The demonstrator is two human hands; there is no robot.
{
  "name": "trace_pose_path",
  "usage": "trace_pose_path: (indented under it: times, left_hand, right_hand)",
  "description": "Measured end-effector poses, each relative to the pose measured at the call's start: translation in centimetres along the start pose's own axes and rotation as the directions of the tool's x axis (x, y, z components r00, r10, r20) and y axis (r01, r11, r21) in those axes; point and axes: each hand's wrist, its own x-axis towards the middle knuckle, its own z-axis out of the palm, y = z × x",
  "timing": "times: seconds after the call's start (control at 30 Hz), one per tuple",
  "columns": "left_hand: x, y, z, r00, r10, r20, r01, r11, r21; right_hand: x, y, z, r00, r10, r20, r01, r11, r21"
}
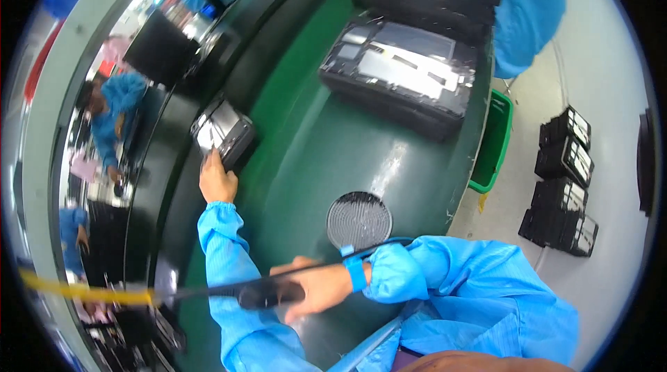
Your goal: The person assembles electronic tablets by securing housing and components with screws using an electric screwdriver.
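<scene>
My left hand (218, 181) reaches forward on the left, its fingers closed at the near edge of a small stack of black cases (233, 136) with a shiny silver top. My right hand (321, 292) is lower and nearer the middle, blurred by motion. Its thumb and fingers lie on either side of a dark, rounded, handle-shaped tool (271, 294), which looks gripped. A yellow cord (87, 292) with a black end runs to this tool from the left. On my right wrist sits a blue strap (357, 273) beside a thin black cable.
Large stacked black trays (396, 104) with silver and grey parts stand at the far side of the green bench (313, 143). A round ribbed grey disc (359, 220) lies nearer. Right are a green bin (493, 143) and black cases (570, 163) on the floor. Co-workers (114, 115) sit left.
</scene>
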Motion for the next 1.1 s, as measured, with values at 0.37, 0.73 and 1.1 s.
trace_pose_path:
  times: [0.37, 0.73, 1.1]
  left_hand:
    - [-23.1, 4.7, -9.3, 0.984, 0.02, -0.176, -0.045, 0.99, -0.137]
    - [-31.8, 13.2, -11.8, 0.972, -0.178, -0.152, 0.134, 0.954, -0.267]
    - [-32.9, 13.0, -12.3, 0.991, -0.131, -0.023, 0.111, 0.907, -0.406]
  right_hand:
    - [1.7, -3.9, -0.7, 0.943, 0.02, -0.333, -0.128, 0.943, -0.306]
    - [0.7, -4.2, -1.3, 0.978, 0.023, -0.207, -0.101, 0.921, -0.377]
    - [-0.3, -5.8, -3.4, 0.986, 0.0, -0.17, -0.076, 0.894, -0.441]
